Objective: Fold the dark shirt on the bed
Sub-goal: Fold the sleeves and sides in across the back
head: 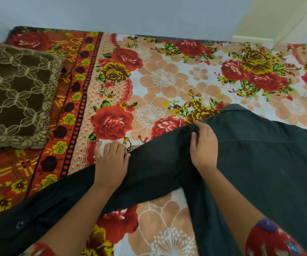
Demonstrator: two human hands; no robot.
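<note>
The bed [167,74] fills nearly the whole view, covered by a floral sheet of red roses and peach blossoms on white, with an orange patterned border toward its left side. Behind its far edge rises a plain pale wall [130,13], which turns cream toward the far right corner. A brown cushion [16,95] with a pale lattice pattern sits at the bed's left edge, well apart from the work.

The shirt [259,172] lies at the near right of the bed, its body spread toward the right edge, and one sleeve [66,204] runs out to the near left corner, where a button shows at the cuff.

The right hand [204,145] is at the shoulder seam, fingers curled and clamped on a bunch of the cloth. The left hand [112,161] rests on the sleeve's upper part, fingers together and pressed flat, with fingertips reaching the sheet past the cloth's edge.

The main risk, as I judge it, is an untidy fold. The right hand holds a gathered wad, not a smooth edge, so a crease could set there and the sleeve could fold over crooked. The long sleeve could also drag or twist if it is lifted from the shoulder end alone. The soft sheet may ruck up under the pressing left hand and pull the shirt askew.
</note>
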